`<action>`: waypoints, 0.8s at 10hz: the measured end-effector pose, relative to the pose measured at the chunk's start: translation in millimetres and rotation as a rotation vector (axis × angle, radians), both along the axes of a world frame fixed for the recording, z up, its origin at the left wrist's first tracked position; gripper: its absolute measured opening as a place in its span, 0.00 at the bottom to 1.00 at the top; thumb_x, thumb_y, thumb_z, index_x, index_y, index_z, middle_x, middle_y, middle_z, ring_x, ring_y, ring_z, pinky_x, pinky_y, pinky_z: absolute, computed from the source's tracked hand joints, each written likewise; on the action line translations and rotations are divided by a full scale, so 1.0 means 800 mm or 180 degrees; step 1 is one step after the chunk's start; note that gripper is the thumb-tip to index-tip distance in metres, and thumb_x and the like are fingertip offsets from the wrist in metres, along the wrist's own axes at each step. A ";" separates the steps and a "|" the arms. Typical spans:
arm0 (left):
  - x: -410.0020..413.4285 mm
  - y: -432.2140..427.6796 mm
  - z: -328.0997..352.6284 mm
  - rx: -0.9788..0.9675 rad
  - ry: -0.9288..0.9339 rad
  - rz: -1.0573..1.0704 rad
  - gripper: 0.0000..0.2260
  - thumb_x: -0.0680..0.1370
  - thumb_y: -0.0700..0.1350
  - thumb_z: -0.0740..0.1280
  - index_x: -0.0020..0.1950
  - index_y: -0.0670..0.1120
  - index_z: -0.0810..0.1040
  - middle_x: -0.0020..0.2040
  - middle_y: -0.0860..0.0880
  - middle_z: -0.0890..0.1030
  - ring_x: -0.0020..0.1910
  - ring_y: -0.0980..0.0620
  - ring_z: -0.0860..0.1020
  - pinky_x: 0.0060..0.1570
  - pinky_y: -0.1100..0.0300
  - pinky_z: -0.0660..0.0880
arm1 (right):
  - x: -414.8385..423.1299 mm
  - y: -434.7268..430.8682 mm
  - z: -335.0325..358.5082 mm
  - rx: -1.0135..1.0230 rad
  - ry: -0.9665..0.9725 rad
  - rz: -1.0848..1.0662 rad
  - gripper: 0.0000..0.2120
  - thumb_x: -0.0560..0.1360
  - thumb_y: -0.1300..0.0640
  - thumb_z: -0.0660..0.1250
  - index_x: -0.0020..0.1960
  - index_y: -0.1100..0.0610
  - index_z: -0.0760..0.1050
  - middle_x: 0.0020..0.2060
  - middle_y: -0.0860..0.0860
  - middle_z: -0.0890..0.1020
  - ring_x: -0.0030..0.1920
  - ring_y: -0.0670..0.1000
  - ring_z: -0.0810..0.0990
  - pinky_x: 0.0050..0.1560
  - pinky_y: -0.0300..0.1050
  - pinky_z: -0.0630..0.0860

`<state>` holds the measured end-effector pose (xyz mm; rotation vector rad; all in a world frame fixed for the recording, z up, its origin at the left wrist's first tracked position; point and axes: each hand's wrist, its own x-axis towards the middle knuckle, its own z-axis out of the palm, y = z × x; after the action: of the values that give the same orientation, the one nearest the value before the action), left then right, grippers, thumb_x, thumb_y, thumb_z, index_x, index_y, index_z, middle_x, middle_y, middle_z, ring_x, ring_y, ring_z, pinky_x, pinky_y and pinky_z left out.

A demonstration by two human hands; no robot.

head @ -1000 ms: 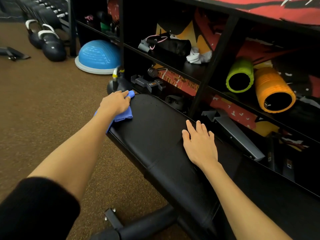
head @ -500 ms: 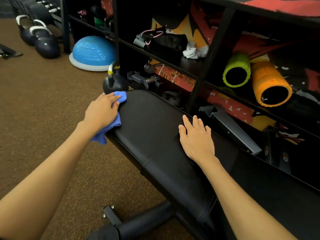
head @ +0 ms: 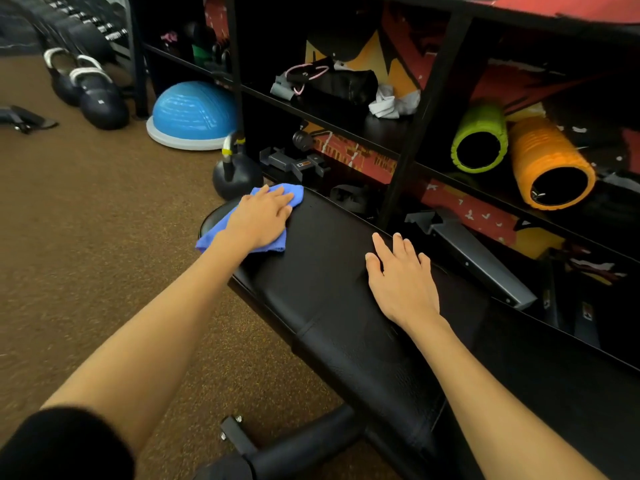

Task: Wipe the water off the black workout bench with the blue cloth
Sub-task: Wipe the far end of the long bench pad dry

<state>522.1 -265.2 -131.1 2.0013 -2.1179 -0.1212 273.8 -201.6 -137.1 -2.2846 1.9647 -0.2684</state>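
Note:
The black workout bench [head: 332, 271] runs from the centre of the head view down to the lower right, its padded top dark and shiny. A blue cloth [head: 296, 197] lies on the bench's far left end, partly hanging over the left edge. My left hand [head: 261, 218] presses flat on the cloth with its fingers straight. My right hand [head: 401, 278] rests flat on the pad farther right, fingers spread, holding nothing.
A black shelf rack [head: 426, 109] stands close behind the bench, holding a green foam roller [head: 479, 140] and an orange one [head: 550, 164]. A kettlebell [head: 235, 171] sits just beyond the bench end. A blue balance dome [head: 190, 116] and more kettlebells [head: 97, 98] lie on the brown floor.
My left hand has slid the cloth from the bench's left edge back up onto the far end of the pad. My right hand has stayed in place.

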 end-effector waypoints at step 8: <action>-0.016 -0.032 -0.004 0.0194 0.0156 -0.0599 0.19 0.84 0.50 0.50 0.75 0.54 0.62 0.77 0.54 0.59 0.77 0.48 0.52 0.72 0.49 0.51 | 0.001 0.002 0.000 0.0010 -0.0022 -0.0004 0.25 0.81 0.46 0.44 0.77 0.49 0.50 0.77 0.55 0.52 0.77 0.54 0.48 0.76 0.54 0.46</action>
<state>509.5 -290.9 -134.0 1.8069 -2.2932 -0.2662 274.7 -199.7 -136.8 -2.2774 1.9621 -0.2728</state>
